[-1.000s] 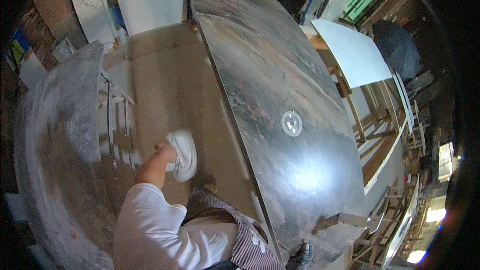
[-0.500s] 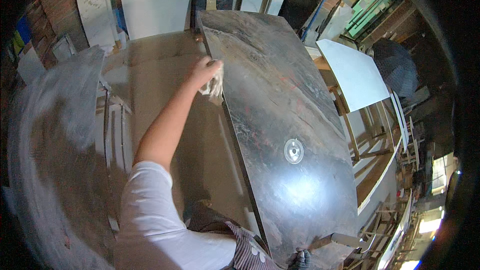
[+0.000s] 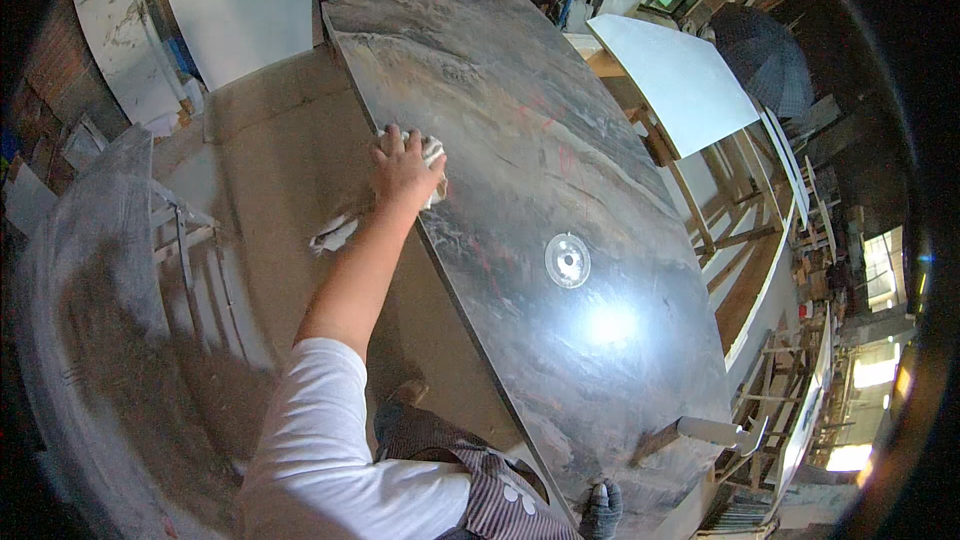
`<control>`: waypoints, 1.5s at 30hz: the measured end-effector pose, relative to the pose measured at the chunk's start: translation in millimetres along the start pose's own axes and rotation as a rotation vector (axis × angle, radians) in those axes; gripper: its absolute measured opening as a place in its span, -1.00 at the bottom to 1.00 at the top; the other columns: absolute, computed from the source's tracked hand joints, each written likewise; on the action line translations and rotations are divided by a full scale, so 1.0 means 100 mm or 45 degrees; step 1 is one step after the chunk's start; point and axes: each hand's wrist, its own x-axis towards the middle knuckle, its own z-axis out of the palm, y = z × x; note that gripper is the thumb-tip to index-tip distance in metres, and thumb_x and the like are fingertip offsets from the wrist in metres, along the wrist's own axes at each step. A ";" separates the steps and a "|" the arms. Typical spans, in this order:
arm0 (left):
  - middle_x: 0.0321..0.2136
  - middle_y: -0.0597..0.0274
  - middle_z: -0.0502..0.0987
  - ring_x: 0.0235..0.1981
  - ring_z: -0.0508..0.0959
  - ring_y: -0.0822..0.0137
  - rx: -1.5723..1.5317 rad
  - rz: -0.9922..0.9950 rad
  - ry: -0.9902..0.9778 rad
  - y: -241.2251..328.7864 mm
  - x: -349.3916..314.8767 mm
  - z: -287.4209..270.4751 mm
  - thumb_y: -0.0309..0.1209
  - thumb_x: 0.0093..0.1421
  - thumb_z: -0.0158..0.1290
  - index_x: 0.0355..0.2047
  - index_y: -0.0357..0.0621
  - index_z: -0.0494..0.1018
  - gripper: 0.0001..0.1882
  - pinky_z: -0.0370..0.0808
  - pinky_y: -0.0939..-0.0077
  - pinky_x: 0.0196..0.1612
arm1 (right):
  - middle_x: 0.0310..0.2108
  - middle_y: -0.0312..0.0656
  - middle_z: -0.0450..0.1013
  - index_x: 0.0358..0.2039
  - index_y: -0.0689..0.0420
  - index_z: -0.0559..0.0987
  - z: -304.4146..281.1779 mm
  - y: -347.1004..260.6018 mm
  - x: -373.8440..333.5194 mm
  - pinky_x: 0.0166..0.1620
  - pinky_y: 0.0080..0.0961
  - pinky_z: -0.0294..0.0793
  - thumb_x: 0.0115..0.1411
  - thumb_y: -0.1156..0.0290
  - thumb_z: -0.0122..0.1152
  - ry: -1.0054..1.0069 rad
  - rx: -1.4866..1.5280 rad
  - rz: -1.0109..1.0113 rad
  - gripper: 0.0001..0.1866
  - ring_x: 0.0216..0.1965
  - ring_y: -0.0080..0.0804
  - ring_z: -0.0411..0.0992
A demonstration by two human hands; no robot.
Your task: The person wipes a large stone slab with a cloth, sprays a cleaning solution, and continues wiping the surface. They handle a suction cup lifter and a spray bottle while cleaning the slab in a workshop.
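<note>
My left hand (image 3: 404,175) presses a crumpled white cloth (image 3: 432,152) onto a large stone-patterned slab (image 3: 480,90), close to its left edge. The fingers curve over the cloth with slight gaps between them. Dark grey with brown and reddish veins, the slab has a glossy top. At the bottom of the view, a dark, rounded shape that looks like the gloved fingers of my right hand (image 3: 601,510) lies at the slab's near end; whether it grips anything is hidden. Farther along the slab is a round silvery disc (image 3: 568,260).
A grey cylindrical tool (image 3: 710,432) with a bent metal part lies at the slab's right edge. Beyond stand a white panel (image 3: 675,80) on wooden frames and a dark umbrella (image 3: 765,55). A grey slab (image 3: 90,270) is at left. White sheets (image 3: 235,10) lean at the back.
My left hand has moved with the cloth from beside the slab's left edge onto its top, and its fingers have spread. The whole view has shifted a little.
</note>
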 end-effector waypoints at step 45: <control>0.29 -0.37 -0.53 0.28 -0.36 -0.52 -0.671 0.698 -0.761 3.06 -9.41 0.32 -0.23 0.14 0.11 0.35 -0.14 -0.29 -0.04 -0.18 -0.24 0.28 | -0.63 -0.27 0.43 -0.21 0.13 0.51 -4.30 3.19 -1.18 -0.52 -0.62 0.30 0.34 0.20 -0.01 -0.154 0.060 -0.197 -0.73 -0.62 -0.60 0.32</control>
